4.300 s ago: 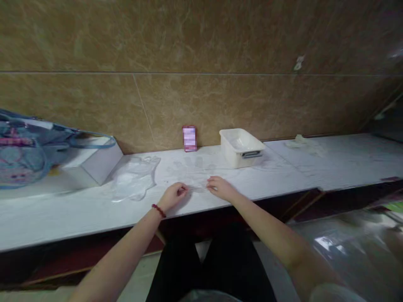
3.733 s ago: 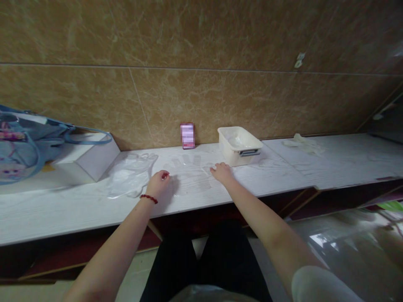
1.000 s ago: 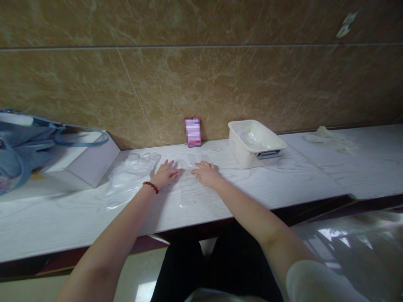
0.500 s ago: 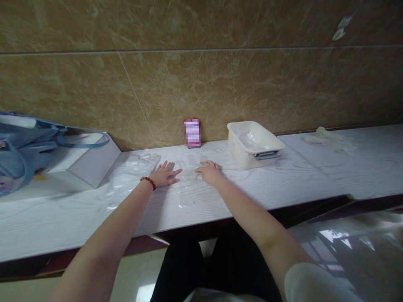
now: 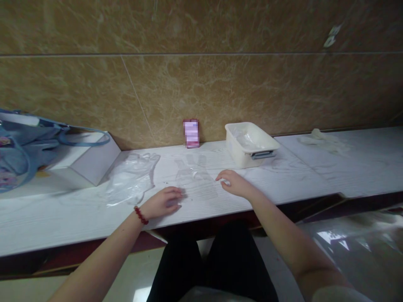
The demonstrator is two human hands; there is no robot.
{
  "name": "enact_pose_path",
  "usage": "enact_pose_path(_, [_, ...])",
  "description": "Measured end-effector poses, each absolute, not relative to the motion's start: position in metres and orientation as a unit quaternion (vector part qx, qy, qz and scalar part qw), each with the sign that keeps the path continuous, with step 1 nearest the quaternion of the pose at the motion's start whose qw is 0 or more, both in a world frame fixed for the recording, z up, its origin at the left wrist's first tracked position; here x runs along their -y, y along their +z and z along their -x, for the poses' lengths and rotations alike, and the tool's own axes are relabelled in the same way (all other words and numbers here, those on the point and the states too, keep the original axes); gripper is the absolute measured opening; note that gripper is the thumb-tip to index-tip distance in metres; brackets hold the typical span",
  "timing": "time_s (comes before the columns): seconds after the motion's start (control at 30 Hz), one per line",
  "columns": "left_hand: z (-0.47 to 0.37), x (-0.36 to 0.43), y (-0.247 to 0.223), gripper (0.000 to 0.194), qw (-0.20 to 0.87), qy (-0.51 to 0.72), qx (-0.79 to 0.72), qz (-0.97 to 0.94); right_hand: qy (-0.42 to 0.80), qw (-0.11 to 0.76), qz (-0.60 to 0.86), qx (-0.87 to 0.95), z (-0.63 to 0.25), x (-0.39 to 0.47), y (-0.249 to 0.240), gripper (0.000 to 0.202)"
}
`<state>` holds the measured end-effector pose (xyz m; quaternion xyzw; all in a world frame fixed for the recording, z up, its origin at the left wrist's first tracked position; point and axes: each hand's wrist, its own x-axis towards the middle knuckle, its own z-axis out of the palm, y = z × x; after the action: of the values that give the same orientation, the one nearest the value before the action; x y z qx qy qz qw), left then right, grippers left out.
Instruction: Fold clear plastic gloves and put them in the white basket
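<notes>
Head view: a flat clear thin plastic glove (image 5: 195,178) lies on the white wood-grain table (image 5: 283,180), between both hands.
Glove axis: runs near to far; its fingers point far, toward the brown marble wall (image 5: 201,84), the cuff near.
Left hand (image 5: 163,202): at the near left cuff corner, fingers loosely curled, touching the film; a pinch cannot be told.
Right hand (image 5: 234,183): at the glove's right edge, fingers curled on the film; a true grip cannot be told.
Hard to see: the glove's outline is faint against the table.
Left: a pile of clear plastic gloves (image 5: 132,178).
Far right: a white plastic tub (image 5: 251,143).
</notes>
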<state>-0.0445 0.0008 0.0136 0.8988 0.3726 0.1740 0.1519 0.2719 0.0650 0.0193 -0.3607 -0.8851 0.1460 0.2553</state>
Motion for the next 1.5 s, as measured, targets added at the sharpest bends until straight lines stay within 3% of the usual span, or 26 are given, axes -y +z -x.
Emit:
enact_pose_path(0.1, [0.041,-0.003,0.001,0.019,0.137,0.204,-0.399,-0.883,0.17,0.252,0.355,0.884,-0.274,-0.052,0.006,0.025])
enact_pose_path(0.37, [0.037,-0.003,0.003,0.021,0.138,0.216,-0.453,-0.854,0.148,0.236,0.361,0.89,-0.26,-0.061,0.001,0.032])
enact_pose_path(0.6, [0.036,-0.005,0.006,0.024,0.162,0.2,-0.451,-0.855,0.067,0.099,0.36,0.925,-0.205,-0.095,0.013,0.054])
enact_pose_path(0.73, [0.036,-0.002,0.004,0.025,0.181,0.198,-0.455,-0.849,0.028,0.062,0.378,0.923,-0.187,-0.103,0.013,0.048])
enact_pose_path(0.97, [0.036,-0.006,0.008,0.023,0.246,0.258,-0.489,-0.796,0.095,0.171,0.356,0.914,-0.222,-0.101,0.023,0.053])
enact_pose_path(1.2, [0.033,-0.023,0.012,0.025,0.3,0.325,-0.545,-0.712,0.158,0.213,0.285,0.921,-0.275,-0.091,0.015,0.052])
enact_pose_path(1.27, [0.03,-0.031,0.012,0.027,0.337,0.357,-0.539,-0.685,0.16,0.233,0.325,0.903,-0.269,-0.094,0.009,0.047])
enact_pose_path(1.4, [0.023,-0.049,0.013,0.031,0.413,0.444,-0.511,-0.609,0.187,0.254,0.388,0.866,-0.244,-0.105,0.005,0.019])
enact_pose_path(1.5, [0.019,-0.059,0.016,0.037,0.451,0.506,-0.486,-0.552,0.226,0.265,0.448,0.823,-0.229,-0.111,0.008,0.016])
